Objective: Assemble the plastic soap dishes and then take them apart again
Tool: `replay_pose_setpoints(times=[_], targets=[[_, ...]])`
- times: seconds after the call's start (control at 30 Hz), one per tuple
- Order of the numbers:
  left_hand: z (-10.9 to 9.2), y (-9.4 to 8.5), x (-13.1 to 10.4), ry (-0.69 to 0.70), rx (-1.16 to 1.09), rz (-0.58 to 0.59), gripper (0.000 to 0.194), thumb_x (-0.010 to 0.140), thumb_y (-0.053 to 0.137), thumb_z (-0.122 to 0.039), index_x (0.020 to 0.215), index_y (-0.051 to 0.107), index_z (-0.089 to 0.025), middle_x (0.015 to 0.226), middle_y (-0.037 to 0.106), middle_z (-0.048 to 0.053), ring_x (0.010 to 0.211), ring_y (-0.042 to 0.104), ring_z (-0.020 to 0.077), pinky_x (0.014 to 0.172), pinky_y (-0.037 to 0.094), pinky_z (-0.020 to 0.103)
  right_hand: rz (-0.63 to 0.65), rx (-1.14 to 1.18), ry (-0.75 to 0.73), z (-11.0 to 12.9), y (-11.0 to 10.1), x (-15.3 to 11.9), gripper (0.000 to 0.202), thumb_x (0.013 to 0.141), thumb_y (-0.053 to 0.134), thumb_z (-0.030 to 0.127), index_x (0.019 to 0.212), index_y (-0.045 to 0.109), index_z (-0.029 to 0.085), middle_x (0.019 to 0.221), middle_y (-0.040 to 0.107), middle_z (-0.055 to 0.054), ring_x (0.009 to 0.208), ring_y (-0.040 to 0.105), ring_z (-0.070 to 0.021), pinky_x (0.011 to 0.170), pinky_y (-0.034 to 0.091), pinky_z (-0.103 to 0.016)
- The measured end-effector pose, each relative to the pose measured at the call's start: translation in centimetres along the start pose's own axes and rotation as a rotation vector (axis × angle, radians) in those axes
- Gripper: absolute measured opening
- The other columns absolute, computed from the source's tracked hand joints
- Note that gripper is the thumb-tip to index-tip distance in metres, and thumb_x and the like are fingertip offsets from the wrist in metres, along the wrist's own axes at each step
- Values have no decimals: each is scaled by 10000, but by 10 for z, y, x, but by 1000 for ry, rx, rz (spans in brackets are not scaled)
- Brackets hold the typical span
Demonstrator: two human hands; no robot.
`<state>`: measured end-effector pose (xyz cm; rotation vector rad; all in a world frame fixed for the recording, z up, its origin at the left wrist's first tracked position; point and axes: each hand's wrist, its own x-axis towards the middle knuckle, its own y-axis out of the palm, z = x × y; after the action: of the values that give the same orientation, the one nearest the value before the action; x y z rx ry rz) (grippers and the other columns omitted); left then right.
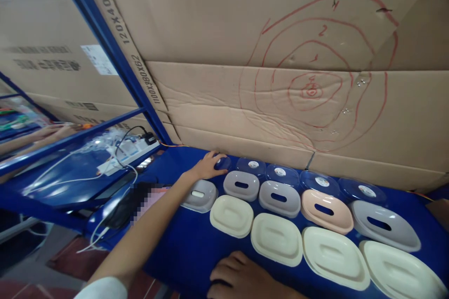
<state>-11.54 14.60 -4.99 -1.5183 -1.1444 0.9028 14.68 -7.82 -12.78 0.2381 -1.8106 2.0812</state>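
Note:
At the back left end of the rows, my left hand has its thumb and fingers around the edge of a clear plastic lid with a sticker. Below that arm lies a grey oval tray with a pale slot. Near the front edge of the table, my right hand rests with loosely bent fingers apart and nothing visible in them. Closest to it is a cream oval base. Behind the bases stand slotted trays, including a grey one and a peach one.
Several more clear lids line the back of the blue table, against a cardboard wall with red rings drawn on it. At left are a blue rack post, a power strip with cables, and another person's hands.

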Motion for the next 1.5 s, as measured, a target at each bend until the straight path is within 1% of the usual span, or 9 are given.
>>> replay_pose_setpoints(times=[0.13, 0.27, 0.4, 0.5, 0.63, 0.83, 1.07, 1.27, 1.5], targets=[[-2, -12, -27, -80, 6, -125, 568, 914, 736, -545, 1410, 647, -285, 1595, 506, 147, 1474, 461, 425, 1114, 447, 673, 46, 34, 20, 1, -7, 0, 235, 1104, 563, 467, 1182, 629, 256, 1227, 716, 28, 1113, 622, -150, 868, 422, -325], [-13, -19, -88, -91, 14, -289, 550, 967, 646, -550, 1455, 602, -299, 1601, 504, 141, 1493, 452, 399, 1111, 450, 667, 80, 67, 40, 4, -17, 2, 211, 1081, 595, 439, 1178, 623, 254, 1236, 712, 23, 1127, 611, -167, 884, 420, -332], [-28, 3, -151, -72, 18, -408, 571, 1009, 605, -545, 1508, 541, -275, 1595, 499, 145, 1489, 469, 340, 1168, 443, 573, 100, 136, 103, 12, -32, 1, 193, 1078, 582, 378, 1198, 631, 235, 1267, 711, -6, 1163, 601, -180, 955, 422, -342], [-35, 26, -172, -86, 22, -465, 564, 1008, 623, -547, 1480, 562, -246, 1584, 503, 166, 1492, 466, 361, 1181, 424, 582, 118, 213, 162, 18, -42, 1, 216, 1094, 557, 362, 1248, 635, 233, 1309, 708, -27, 1209, 596, -185, 1026, 415, -349], [-38, 40, -169, -104, 33, -516, 552, 1010, 628, -538, 1473, 570, -243, 1589, 500, 179, 1493, 464, 395, 1147, 428, 616, 134, 228, 192, 21, -47, 2, 224, 1100, 542, 349, 1265, 642, 237, 1328, 707, -36, 1224, 599, -191, 1041, 417, -359], [-37, 39, -164, -107, 76, -537, 545, 1031, 581, -557, 1476, 571, -242, 1576, 522, 191, 1485, 471, 404, 1135, 412, 615, 153, 216, 181, 20, -52, 6, 231, 1104, 546, 356, 1261, 654, 227, 1304, 729, -29, 1215, 611, -179, 1027, 429, -346], [-40, 42, -162, -103, 136, -537, 556, 1018, 573, -576, 1452, 599, -228, 1559, 539, 194, 1469, 481, 420, 1141, 389, 628, 110, 170, 138, 15, -34, 2, 203, 1087, 562, 376, 1204, 642, 230, 1271, 724, -23, 1175, 607, -190, 977, 422, -349], [-39, 43, -162, -121, 125, -520, 558, 982, 632, -559, 1442, 604, -246, 1569, 512, 198, 1448, 494, 415, 1154, 396, 629, 107, 136, 128, 14, -37, 4, 184, 1050, 638, 380, 1168, 652, 239, 1226, 731, 8, 1133, 607, -175, 942, 439, -341], [-30, 41, -160, -123, 14, -692, 542, 993, 616, -594, 1384, 586, -219, 1497, 521, 194, 1377, 541, 406, 1162, 441, 602, 91, 150, 120, 13, -32, 2, 180, 1053, 630, 374, 1163, 648, 232, 1241, 728, 4, 1141, 609, -173, 952, 433, -337]])
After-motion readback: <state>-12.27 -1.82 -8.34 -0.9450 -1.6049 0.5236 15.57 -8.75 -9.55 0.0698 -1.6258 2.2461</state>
